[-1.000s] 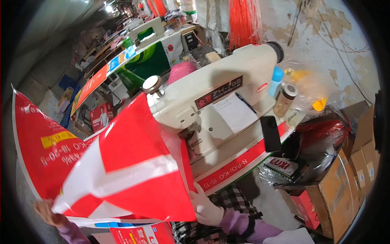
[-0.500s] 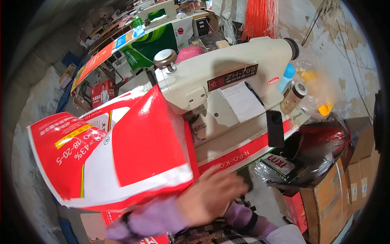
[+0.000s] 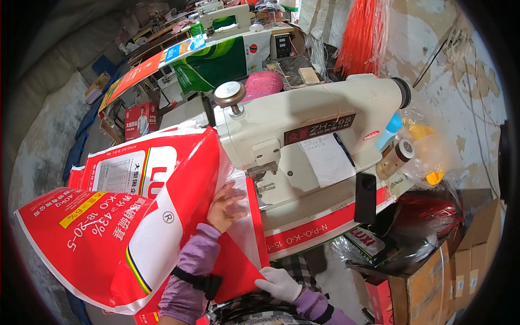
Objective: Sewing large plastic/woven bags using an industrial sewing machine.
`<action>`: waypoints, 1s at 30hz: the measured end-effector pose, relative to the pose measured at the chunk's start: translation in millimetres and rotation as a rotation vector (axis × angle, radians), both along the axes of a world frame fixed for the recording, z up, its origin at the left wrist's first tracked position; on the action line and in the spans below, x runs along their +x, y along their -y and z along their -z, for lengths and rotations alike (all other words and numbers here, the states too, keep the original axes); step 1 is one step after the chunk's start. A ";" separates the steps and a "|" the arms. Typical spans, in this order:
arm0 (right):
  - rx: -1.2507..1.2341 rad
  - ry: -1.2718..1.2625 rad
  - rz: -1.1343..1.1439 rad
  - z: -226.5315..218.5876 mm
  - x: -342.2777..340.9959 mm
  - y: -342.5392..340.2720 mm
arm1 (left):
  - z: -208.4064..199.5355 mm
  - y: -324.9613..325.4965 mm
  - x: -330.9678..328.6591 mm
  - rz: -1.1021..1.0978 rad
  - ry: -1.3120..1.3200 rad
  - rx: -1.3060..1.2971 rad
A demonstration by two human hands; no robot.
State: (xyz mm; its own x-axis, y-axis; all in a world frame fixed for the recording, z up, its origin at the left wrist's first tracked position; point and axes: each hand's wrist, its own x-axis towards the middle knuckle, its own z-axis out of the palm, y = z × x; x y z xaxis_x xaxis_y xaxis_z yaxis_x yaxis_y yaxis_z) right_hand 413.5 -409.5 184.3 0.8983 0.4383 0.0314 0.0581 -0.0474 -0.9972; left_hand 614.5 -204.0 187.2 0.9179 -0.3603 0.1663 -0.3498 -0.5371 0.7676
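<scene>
A large red and white printed plastic sack [image 3: 157, 227] spreads over the left of the sewing machine [image 3: 311, 108], its edge close under the needle area. My bare left hand [image 3: 223, 208] lies on the sack's pale inner side, left of the machine's needle, its fingers spread and slightly curved. Nearer to me, my right hand [image 3: 280, 284], in a white glove, pinches the sack's lower red corner. The fingertips of that hand are partly covered by the sack.
A black phone [image 3: 365, 197] and a paper with a pen [image 3: 327, 160] rest on the machine's bed. Behind them stand a jar [image 3: 395, 158] and a blue-capped bottle [image 3: 389, 131]. Cardboard boxes [image 3: 428, 284] stand low on the right. Red strands [image 3: 362, 38] hang at the back.
My left hand has moved from in front of the machine, away from me and leftward onto the sack. My gloved right hand has come into view at the sack's corner. The view has shifted.
</scene>
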 end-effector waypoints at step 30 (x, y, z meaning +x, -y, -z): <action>-0.051 -0.139 0.150 17.6 47.6 -15.7 | -189.5 -236.8 -212.3 -0.441 0.282 1.097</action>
